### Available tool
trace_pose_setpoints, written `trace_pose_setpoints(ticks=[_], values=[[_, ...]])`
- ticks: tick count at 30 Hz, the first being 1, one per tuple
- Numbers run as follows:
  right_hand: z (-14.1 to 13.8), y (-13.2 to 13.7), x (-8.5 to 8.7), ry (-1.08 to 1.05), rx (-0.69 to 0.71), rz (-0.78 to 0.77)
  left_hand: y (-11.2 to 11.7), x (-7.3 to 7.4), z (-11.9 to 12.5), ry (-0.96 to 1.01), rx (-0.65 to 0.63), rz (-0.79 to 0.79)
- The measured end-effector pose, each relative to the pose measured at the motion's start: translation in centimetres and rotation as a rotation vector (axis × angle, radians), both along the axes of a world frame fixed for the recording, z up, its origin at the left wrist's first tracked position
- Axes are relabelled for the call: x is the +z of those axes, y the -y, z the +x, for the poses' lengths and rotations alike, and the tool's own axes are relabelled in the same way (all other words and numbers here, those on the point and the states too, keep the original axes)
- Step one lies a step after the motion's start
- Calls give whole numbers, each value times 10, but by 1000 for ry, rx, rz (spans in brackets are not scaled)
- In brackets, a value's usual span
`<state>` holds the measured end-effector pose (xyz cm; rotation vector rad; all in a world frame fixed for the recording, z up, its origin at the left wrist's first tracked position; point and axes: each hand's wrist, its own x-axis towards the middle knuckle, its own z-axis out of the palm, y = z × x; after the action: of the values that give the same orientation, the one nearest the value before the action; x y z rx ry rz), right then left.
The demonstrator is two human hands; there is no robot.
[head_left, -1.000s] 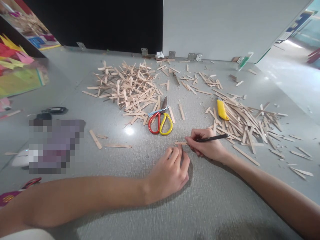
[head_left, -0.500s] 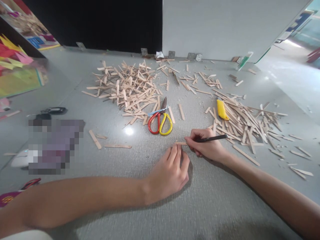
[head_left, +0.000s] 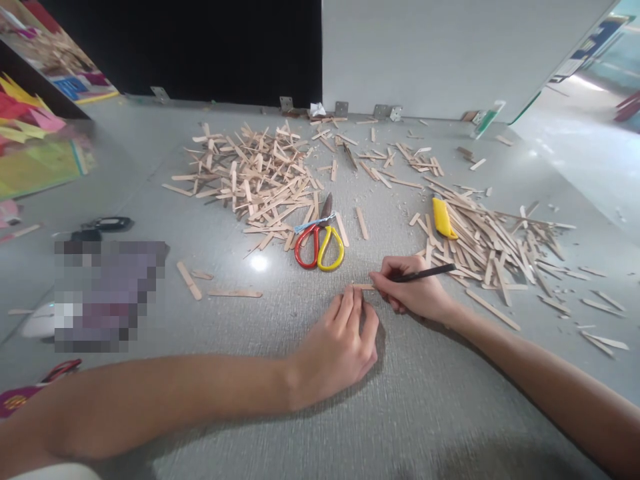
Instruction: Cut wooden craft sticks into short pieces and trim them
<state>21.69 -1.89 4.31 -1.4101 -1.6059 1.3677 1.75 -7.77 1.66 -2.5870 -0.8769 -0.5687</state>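
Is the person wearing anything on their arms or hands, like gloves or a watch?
No. The left forearm and right forearm are bare, without sleeves. The left hand and right hand have no gloves, and no rings, watch or bracelet show. A white patch at the bottom edge may be clothing.

A grey table top point(head_left: 150, 153) is bordered at the back by a black panel point(head_left: 200, 47) and a white panel point(head_left: 440, 53) with small metal brackets point(head_left: 342, 108). One bright light spot point(head_left: 259, 262) lies on it.
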Motion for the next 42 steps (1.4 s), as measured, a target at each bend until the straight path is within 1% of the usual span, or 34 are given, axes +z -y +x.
trace_pose_setpoints(ticks=[9,15,29,35,42], values=[[-2,1,3,6,0,18,0,1,0,-17,-9,-14],[-1,0,2,38,11,68,0,1,0,-19,-1,14],[1,0,1,59,29,55,0,1,0,-16,-4,-2],[2,0,3,92,29,100,0,1,-1,-8,-6,-4],[1,-1,2,91,23,44,-1,2,-1,-17,-7,-8]])
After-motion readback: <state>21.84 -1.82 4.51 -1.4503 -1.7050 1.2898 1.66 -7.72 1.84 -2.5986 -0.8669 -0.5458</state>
